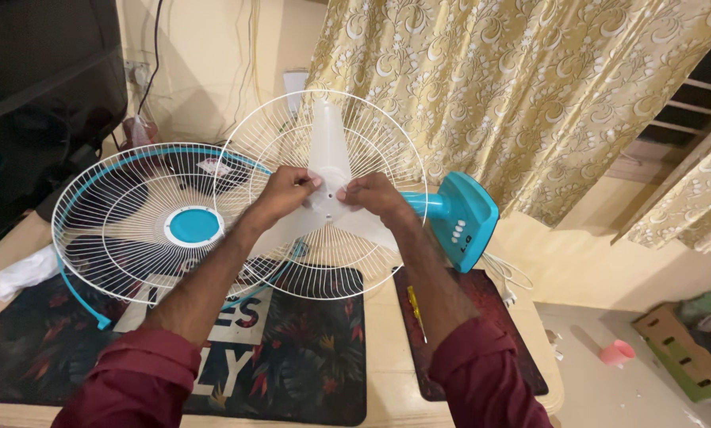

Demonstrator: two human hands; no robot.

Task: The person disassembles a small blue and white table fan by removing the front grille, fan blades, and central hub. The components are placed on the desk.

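Fingers of left hand (288, 190) and right hand (371, 194) pinch the white blade hub (328, 198) at frame centre, before the rear grille (387, 143); front grille (133, 222) lies left.

Only one view: my head camera, looking down and forward over table (383, 317), close on fan blade (328, 150), curtain (530, 87) behind.

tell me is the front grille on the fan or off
Off. The front grille lies flat on the table beside the fan, and both hands work at the bare blade hub.
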